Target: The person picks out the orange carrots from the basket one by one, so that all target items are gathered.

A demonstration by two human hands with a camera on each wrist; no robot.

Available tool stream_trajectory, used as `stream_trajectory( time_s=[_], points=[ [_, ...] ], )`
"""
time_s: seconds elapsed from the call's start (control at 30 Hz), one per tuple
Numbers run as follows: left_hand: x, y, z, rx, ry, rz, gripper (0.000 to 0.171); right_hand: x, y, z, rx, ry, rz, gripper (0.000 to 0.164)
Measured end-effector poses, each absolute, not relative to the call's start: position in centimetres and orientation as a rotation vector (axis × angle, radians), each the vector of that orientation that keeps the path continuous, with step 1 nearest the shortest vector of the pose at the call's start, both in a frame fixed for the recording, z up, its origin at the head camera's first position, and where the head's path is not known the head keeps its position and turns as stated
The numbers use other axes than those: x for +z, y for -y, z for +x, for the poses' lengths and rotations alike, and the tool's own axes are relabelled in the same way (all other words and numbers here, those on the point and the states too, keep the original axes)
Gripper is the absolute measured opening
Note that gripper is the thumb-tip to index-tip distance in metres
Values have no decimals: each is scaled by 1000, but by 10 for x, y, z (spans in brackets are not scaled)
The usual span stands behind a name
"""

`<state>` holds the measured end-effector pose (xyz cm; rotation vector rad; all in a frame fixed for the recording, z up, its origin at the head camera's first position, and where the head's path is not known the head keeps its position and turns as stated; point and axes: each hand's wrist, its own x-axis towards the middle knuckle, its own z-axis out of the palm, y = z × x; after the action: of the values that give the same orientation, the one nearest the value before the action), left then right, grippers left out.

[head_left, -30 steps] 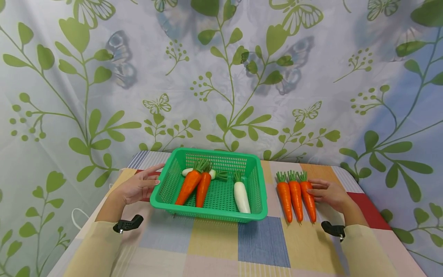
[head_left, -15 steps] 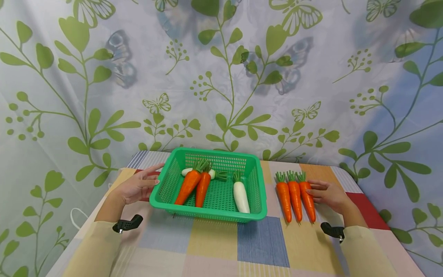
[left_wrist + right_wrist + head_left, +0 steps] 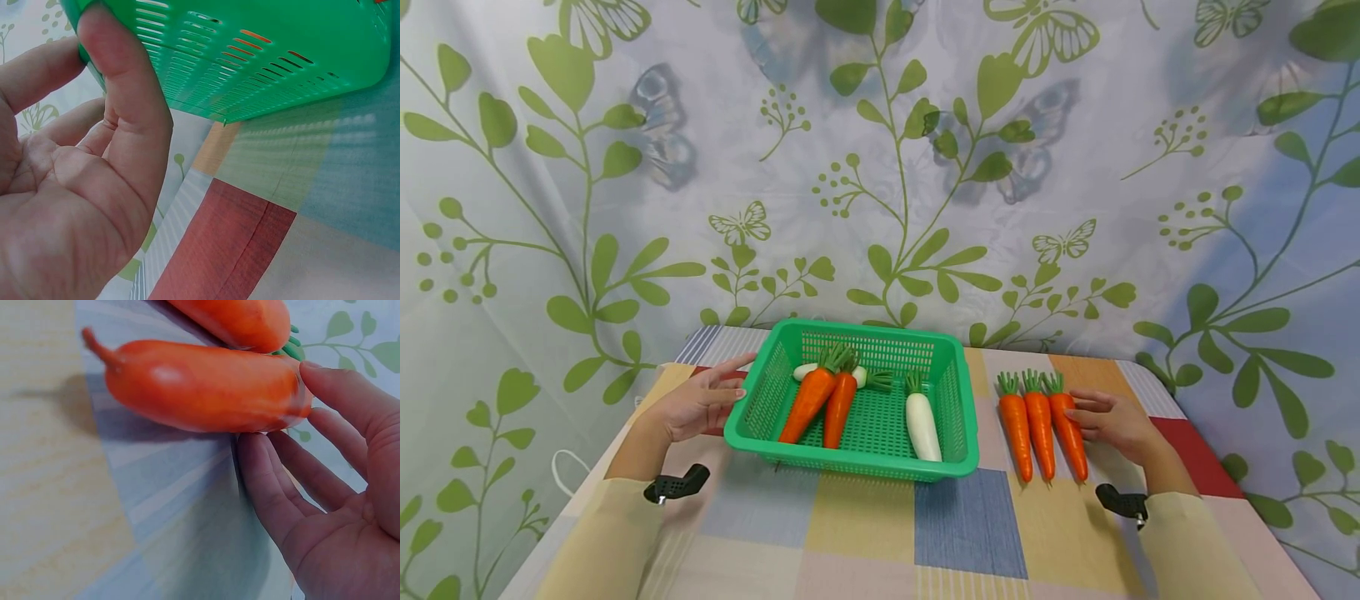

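Note:
My left hand (image 3: 700, 404) touches the left side of a green plastic basket (image 3: 883, 464), with fingertips at its rim. The left wrist view shows a fingertip against the basket wall (image 3: 281, 37). Inside, two carrots (image 3: 811, 404) lie across a white radish (image 3: 805, 372), which is partly hidden. Another white radish (image 3: 922, 427) lies at the right of the basket. To the right, three carrots rest side by side on the table. My right hand (image 3: 1112, 421) touches the upper end of the rightmost carrot (image 3: 1070, 433), its fingers loosely bent, as the right wrist view shows.
A patchwork-patterned cloth (image 3: 865, 517) covers the table. Behind and beside it hangs a curtain (image 3: 820, 167) with leaves and butterflies. A white cable (image 3: 568, 467) loops at the table's left edge. The other two carrots (image 3: 1028, 425) lie between basket and right hand.
The lower tip of the rightmost carrot has shifted slightly to the right under my right hand. My left hand and the basket stay in place.

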<state>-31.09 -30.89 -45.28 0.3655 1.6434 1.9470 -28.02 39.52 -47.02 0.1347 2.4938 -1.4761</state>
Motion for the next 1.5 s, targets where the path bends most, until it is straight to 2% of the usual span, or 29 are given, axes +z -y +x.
stream_trajectory(
  time_s=[0.53,1.1,1.5],
  points=[
    [-454,310,-311,1948,-1643,386,74,-474,-394,-278,-1478,-2514,51,77],
    [-453,309,-312,1928,-1649,391,73,-468,-389,-270,-1348,-2639,114,81],
    [-451,308,-311,1912,-1682,363,74,-452,-374,-262,-1096,-2887,51,74]
  ],
)
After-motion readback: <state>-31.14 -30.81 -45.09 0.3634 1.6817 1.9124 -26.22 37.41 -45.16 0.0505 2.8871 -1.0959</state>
